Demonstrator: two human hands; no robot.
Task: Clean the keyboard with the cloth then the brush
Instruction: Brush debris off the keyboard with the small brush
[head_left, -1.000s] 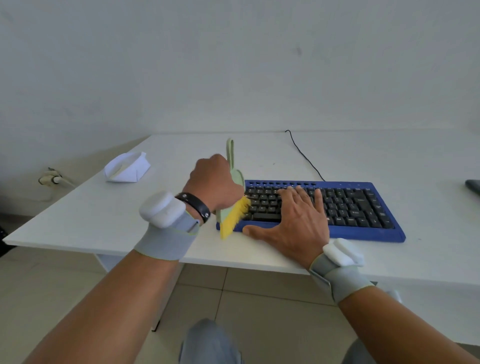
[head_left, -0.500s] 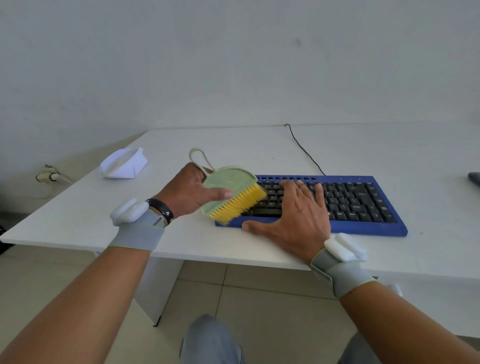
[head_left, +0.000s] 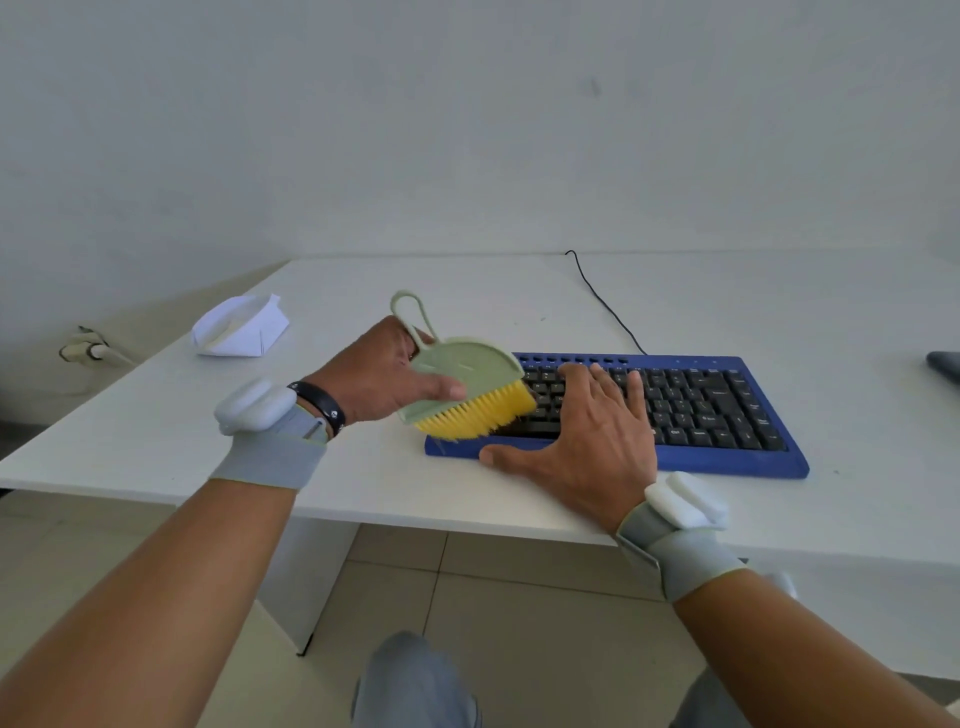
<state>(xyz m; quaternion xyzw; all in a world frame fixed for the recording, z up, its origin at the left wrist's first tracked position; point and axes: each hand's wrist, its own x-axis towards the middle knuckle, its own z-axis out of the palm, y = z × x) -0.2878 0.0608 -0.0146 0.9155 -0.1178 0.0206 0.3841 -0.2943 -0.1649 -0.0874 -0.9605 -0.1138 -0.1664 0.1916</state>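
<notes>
The left hand grips the one green brush, thumb along its flat face, its yellow bristles over the left end of the single blue keyboard, which lies on the white table near the front edge. The right hand rests flat on the keys with fingers straight and spread, covering the keys just right of the bristles. One folded white cloth sits well apart at the table's left, one black cable runs back from the keyboard, and a dark object pokes in at the right edge.

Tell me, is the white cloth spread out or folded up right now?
Folded. The white cloth sits as a compact bundle with creased flaps on the table, apart from the keyboard; neither hand touches it.
</notes>
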